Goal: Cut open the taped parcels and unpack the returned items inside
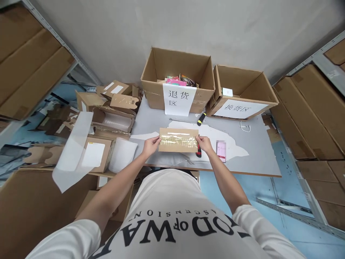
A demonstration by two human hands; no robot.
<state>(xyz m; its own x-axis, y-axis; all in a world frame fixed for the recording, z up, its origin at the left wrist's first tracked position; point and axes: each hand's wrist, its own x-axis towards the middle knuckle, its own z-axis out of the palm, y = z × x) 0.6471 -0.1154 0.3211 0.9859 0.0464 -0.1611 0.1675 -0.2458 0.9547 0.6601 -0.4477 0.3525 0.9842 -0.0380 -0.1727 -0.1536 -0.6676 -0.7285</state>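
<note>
Item: flat brown cardboard parcel (178,140), sealed across its face with glossy clear tape; held above the near part of the grey table (258,151), whether lifted clear or resting on it cannot be told.

Hold: left hand (151,145) closed on the parcel's left short end, fingers pinching the edge; right hand (205,144) closed on the right short end in the same way; 2 grips, 1 at each end, nothing supporting the middle.

Orientation: long axis runs left to right across the person's front, roughly parallel to the table's near edge; broad taped face turned up toward the camera; far long edge faces the 2 open cartons at the wall; no marked front or top end can be made out.

Surroundings: left carton (178,73) with a paper sign and mixed coloured goods inside; right carton (242,90) with a sign and 1 small white box; black-and-yellow tool (201,118) lying between parcel and cartons; pink-faced phone (221,150) flat on the table just right of the right hand; dark red-and-black tool (198,151) partly hidden under the parcel's right end; loose cartons and a white sheet (77,147) heaped at left.

Risks, as judged: the slick tape could let an end pinch slide, so the parcel drops or tilts; a downward move at the right end could land on the hidden tool or nudge the phone toward the table's near edge; thin card held only at the ends may sag or bend.
</note>
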